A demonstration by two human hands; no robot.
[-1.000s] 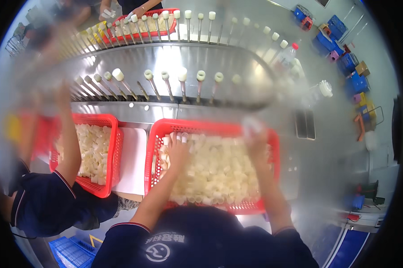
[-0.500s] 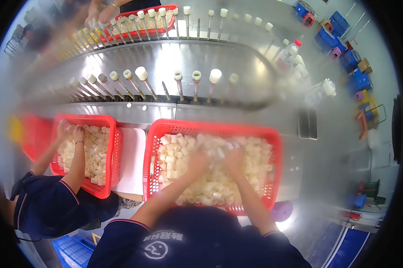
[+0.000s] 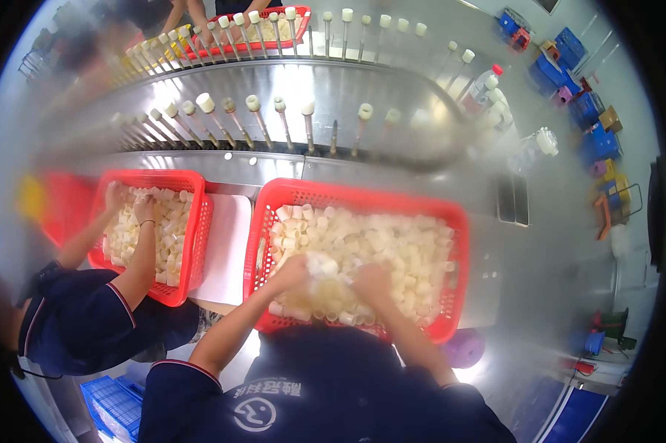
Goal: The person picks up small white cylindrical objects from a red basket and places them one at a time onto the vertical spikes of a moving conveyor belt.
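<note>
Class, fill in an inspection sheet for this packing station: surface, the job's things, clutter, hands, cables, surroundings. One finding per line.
Surface: shiny steel bench, glare across it.
Job's things: red basket heaped with small pale cylindrical pieces; above it, a row of upright metal pins, many capped with such pieces.
Clutter: white board between baskets; purple object by the basket's near corner.
Hands: left hand and right hand both in the pile; whether fingers close on anything cannot be told.
Cables: nothing seen.
Surroundings: a neighbouring person's hands in a second red basket; blue crates on the floor.
</note>
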